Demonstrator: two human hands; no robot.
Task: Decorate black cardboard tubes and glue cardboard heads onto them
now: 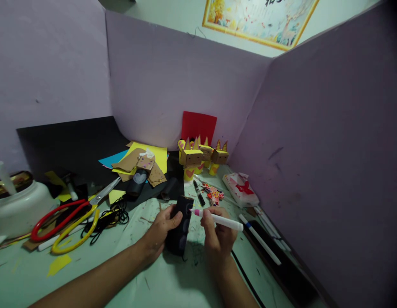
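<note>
My left hand is closed around the left side of a dark, upright piece that looks like black card, its thumb pressed on the front. Faint rounded marks run down the face of this piece. In my right hand is a white marker with a pink collar, pinched between thumb and fingers. The marker's tip points left and meets, or nearly meets, the right edge of the black piece near its top. A black pen lies on the table just behind.
Red-and-yellow scissors and tangled black cord lie left, near a white pot. Behind are coloured papers and horned cardboard figures. A tissue pack and a blue-ended white marker lie right. Purple panels enclose the table.
</note>
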